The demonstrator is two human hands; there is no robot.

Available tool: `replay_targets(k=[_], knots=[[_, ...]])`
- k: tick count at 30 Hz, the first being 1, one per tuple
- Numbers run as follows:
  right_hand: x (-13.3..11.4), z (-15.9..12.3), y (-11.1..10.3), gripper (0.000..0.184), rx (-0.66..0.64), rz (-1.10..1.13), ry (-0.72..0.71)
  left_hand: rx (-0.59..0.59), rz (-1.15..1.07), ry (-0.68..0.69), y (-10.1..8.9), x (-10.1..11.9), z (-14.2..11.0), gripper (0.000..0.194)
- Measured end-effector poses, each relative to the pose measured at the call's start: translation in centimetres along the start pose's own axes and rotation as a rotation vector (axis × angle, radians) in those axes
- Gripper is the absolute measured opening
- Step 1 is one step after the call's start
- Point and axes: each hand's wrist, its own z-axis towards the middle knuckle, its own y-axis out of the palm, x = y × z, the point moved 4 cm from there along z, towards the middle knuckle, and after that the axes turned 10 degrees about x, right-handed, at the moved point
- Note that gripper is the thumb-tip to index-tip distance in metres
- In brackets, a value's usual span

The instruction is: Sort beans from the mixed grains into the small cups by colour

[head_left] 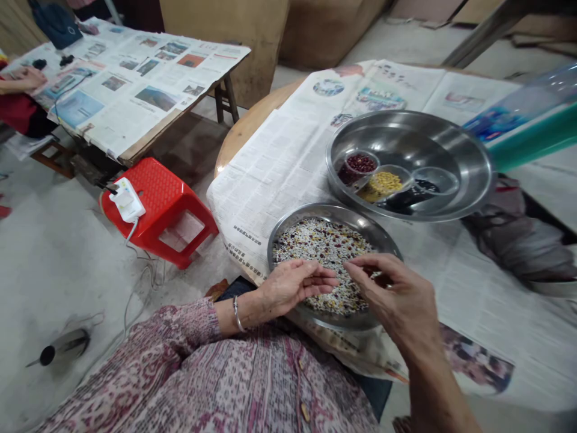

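A steel bowl (pixel 386 239) in front of me holds mixed grain (pixel 324 240): white grains with red, yellow and black ones among them. My left hand (pixel 300 282) hovers over the bowl's near left part, palm turned inward, fingers stretched out and slightly cupped. Opposite it, my right hand (pixel 390 285) is above the bowl's right side with thumb and forefinger pinched together; whatever lies between the tips is too small to make out. Behind stands a larger steel basin (pixel 406 129) with three clear cups, holding red beans (pixel 360 162), yellow beans (pixel 384 182) and black beans (pixel 424 185).
Newspaper (pixel 279 150) covers the round table. At right are a plastic bottle (pixel 509 117) and a grey cloth bundle (pixel 514 234). A red stool (pixel 166 198) bears a white power strip (pixel 128 199). Another person's hands (pixel 29 78) rest at the far-left table.
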Motion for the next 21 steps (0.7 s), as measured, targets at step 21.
replay_targets(k=[21], knots=[[-2.8, -0.2, 1.9, 0.025, -0.185, -0.03, -0.188, -0.038, 0.049, 0.016, 0.0, -0.1, 0.5, 0.034]])
